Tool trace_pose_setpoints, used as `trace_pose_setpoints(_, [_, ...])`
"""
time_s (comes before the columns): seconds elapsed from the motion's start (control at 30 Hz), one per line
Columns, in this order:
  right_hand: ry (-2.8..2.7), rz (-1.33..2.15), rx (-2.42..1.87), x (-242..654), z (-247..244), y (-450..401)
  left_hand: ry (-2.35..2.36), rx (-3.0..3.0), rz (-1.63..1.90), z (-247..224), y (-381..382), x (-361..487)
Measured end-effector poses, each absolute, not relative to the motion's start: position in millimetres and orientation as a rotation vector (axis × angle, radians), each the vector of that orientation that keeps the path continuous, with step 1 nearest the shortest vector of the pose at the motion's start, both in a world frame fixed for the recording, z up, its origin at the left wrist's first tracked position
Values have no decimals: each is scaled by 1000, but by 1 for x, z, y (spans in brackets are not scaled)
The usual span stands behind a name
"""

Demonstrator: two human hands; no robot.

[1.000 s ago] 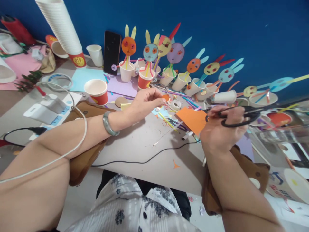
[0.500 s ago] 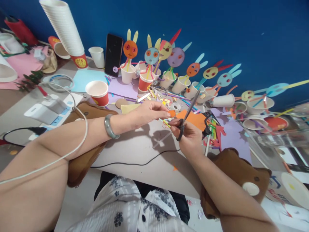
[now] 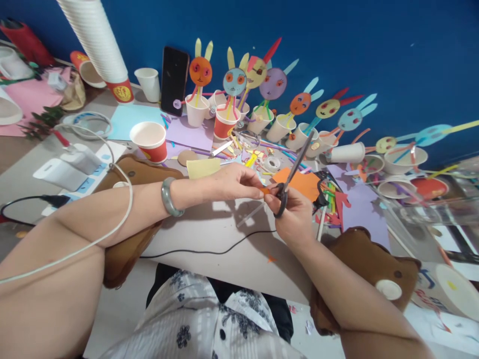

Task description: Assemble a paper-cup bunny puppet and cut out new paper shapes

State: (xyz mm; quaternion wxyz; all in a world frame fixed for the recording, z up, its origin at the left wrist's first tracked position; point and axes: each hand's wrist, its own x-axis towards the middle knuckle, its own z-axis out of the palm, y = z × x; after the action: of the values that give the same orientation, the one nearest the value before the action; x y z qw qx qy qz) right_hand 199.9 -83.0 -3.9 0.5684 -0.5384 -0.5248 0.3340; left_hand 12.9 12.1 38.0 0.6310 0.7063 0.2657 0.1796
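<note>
Between the fingertips of my left hand (image 3: 243,183) is a small piece of orange paper (image 3: 265,190). My right hand (image 3: 295,215) is closed around the black handles of a pair of scissors (image 3: 299,162), whose blades point up and away from me. The right fingertips meet the orange piece too, close to the left ones. Just beyond the hands lies a larger orange paper sheet (image 3: 299,183). A small orange scrap (image 3: 271,259) rests on the table near its front edge.
Paper rabbit figures in cups (image 3: 234,82) line the blue wall. A tall cup stack (image 3: 93,45), a phone (image 3: 174,80) and a red cup (image 3: 149,141) stand at left. Brown cushions (image 3: 366,279) lie under both forearms. A white cable (image 3: 129,209) crosses my left arm. Paper scraps (image 3: 254,157) litter the middle.
My left hand has lowered slightly with the orange piece, bringing it nearer the right fingertips. A yellow strip seen by the right fingers earlier no longer shows there. The view has shifted slightly.
</note>
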Motion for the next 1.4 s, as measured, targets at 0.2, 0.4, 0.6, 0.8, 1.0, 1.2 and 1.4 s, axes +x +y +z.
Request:
trace_pose_setpoints(0.2, [-1249, 833, -1256, 206, -12, -84, 597, 1597, 459, 40, 11, 13])
trace_pose_setpoints(0.4, [-1401, 929, -1180, 212, -10, -82, 552, 1406, 671, 42, 11, 12])
trace_pose_setpoints(0.6, [-1623, 1038, -1227, 212, -2, -82, 593, 1286, 758, 39, 13, 14])
trace_pose_setpoints(0.8, [-1708, 1097, -1277, 209, -2, -83, 592, 1259, 764, 37, 13, 15])
trace_pose_setpoints(1.0, [-1688, 1116, -1258, 208, -1, -83, 599, 1242, 770, 39, 12, 16])
trace_pose_setpoints(1.2, [-1681, 1156, -1199, 206, 0, -82, 612, 1230, 776, 41, 12, 17])
trace_pose_setpoints(1.4, [-1669, 1145, -1200, 206, -3, -81, 611, 1204, 781, 42, 10, 18])
